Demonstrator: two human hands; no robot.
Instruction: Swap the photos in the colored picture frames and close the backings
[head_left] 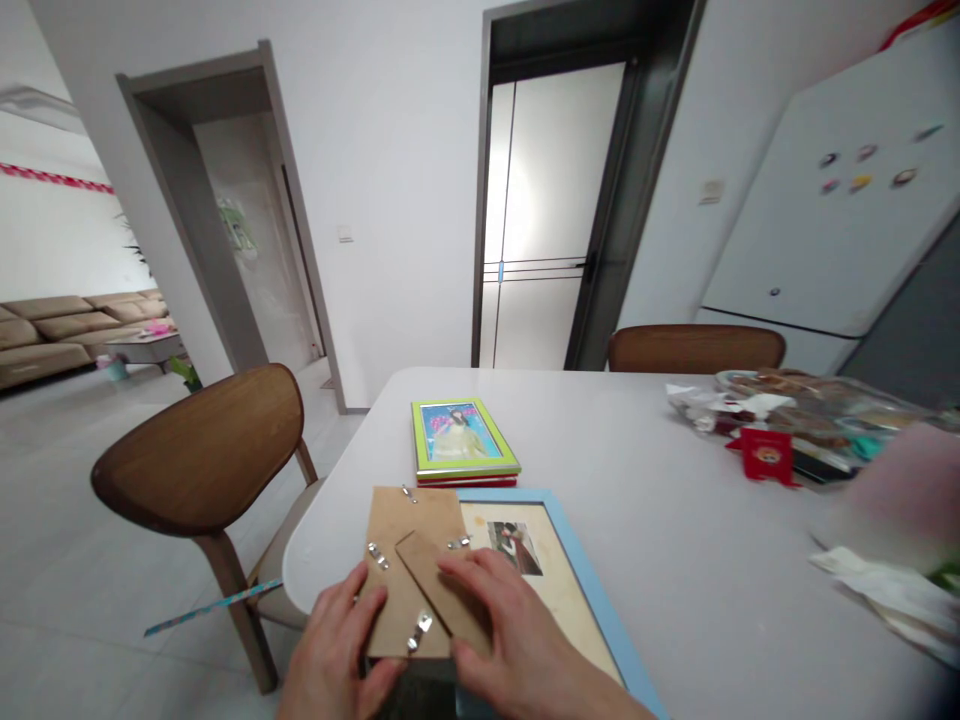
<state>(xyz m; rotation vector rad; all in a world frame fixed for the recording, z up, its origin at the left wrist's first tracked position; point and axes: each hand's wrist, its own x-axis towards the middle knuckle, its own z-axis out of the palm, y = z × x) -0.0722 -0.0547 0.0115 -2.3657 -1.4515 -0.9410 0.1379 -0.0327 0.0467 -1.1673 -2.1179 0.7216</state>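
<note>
My left hand (334, 640) grips the left and lower edge of a brown picture-frame backing board (412, 505). Several metal clips sit around the board's edges, and a slanted stand leg (427, 560) lies on its middle. Across the board's right side, my right hand (517, 640) has its fingers over the stand leg and its thumb near the bottom edge. Partly beneath lies a light blue picture frame (574, 550) with a small photo (514, 548) on a cream sheet. Beyond the board, a lime-green picture frame (461, 470) with a figure in a dress rests on something red-edged.
The white table (600, 430) has a rounded left corner. Plastic-wrapped items (810, 395), a red packet (766, 455) and white tissue (885, 590) lie to the right. A brown chair (202, 450) stands left, another chair (697, 348) behind. A patterned strip (214, 607) sticks out by the left chair.
</note>
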